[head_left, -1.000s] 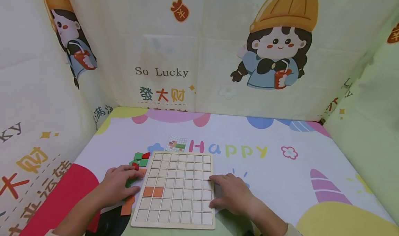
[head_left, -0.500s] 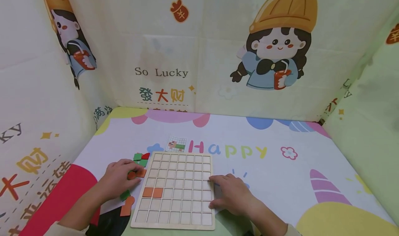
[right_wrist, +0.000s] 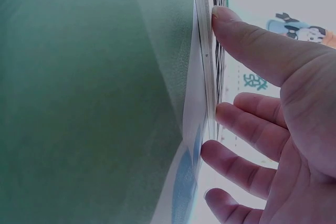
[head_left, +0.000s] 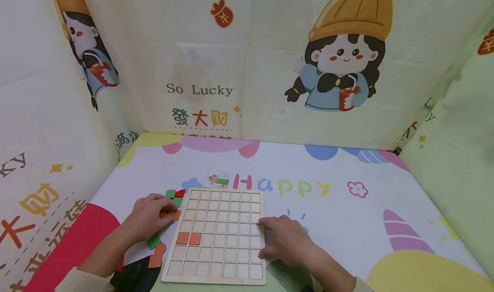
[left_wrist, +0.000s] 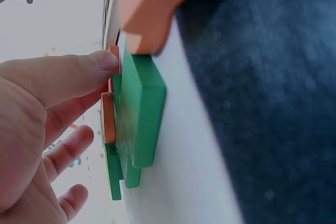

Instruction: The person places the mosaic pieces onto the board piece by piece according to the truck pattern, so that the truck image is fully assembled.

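A wooden grid board [head_left: 218, 254] lies flat on the table, with two orange square tiles [head_left: 189, 238] side by side in its left part. My left hand [head_left: 148, 219] is just left of the board, its thumb and forefinger pinching a small orange tile [left_wrist: 114, 52]; the fingers hide much of it. Green tiles [left_wrist: 143, 108] lie below that hand, and another orange piece with a rounded end [head_left: 156, 257] is nearer the front. On the opposite side, my right hand [head_left: 289, 241] rests thumb and fingertips against the board's right edge [right_wrist: 206, 51], fingers spread.
Beyond the left hand are more green tiles [head_left: 170, 194] and a red piece [head_left: 180, 193]. A small picture card [head_left: 218, 179] with a gridded design sits behind the board. Printed cloth walls [head_left: 266, 69] enclose the table at the back and sides.
My left hand has drawn its fingers together on an orange tile and shifted slightly up, uncovering a green tile below it. The right hand and board have stayed put.
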`<action>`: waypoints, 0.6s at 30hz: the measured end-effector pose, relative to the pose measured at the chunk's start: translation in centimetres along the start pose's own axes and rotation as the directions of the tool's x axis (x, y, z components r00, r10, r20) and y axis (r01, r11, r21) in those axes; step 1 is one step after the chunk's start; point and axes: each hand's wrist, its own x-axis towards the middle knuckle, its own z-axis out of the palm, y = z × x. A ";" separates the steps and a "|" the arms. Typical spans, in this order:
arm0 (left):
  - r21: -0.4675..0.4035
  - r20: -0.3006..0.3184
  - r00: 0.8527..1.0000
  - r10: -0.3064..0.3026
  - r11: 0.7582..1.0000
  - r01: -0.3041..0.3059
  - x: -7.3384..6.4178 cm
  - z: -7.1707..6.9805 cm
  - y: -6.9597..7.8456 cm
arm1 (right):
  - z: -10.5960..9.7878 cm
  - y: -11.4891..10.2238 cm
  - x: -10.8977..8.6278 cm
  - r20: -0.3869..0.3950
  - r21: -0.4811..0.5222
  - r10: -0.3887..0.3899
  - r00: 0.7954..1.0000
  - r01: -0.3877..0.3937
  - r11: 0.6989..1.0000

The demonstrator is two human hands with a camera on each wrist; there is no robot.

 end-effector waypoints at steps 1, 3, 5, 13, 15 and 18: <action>0.001 0.001 1.000 -0.001 1.000 0.001 0.0 0.0 0.0 | 0.0 0.0 0.0 0.000 0.001 0.000 1.000 0.000 1.000; 0.002 0.003 1.000 -0.004 1.000 0.004 0.1 0.0 0.0 | 0.0 0.0 0.0 0.001 0.003 0.000 1.000 0.000 1.000; 0.005 0.003 1.000 -0.006 1.000 0.006 0.2 0.0 -0.1 | 0.0 -0.1 0.0 0.003 0.004 0.000 1.000 0.000 1.000; 0.019 0.010 1.000 0.026 0.999 -0.027 0.3 -0.3 0.1 | 0.0 -0.1 0.0 0.002 0.002 -0.003 1.000 0.003 1.000; 0.026 0.009 0.999 0.033 0.999 -0.034 0.3 -0.3 0.2 | 0.0 0.0 0.0 0.002 0.001 -0.004 1.000 0.004 1.000; 0.042 0.013 0.999 0.049 0.998 -0.049 0.4 -0.4 0.1 | 0.1 0.0 0.0 -0.001 -0.001 -0.005 1.000 0.005 1.000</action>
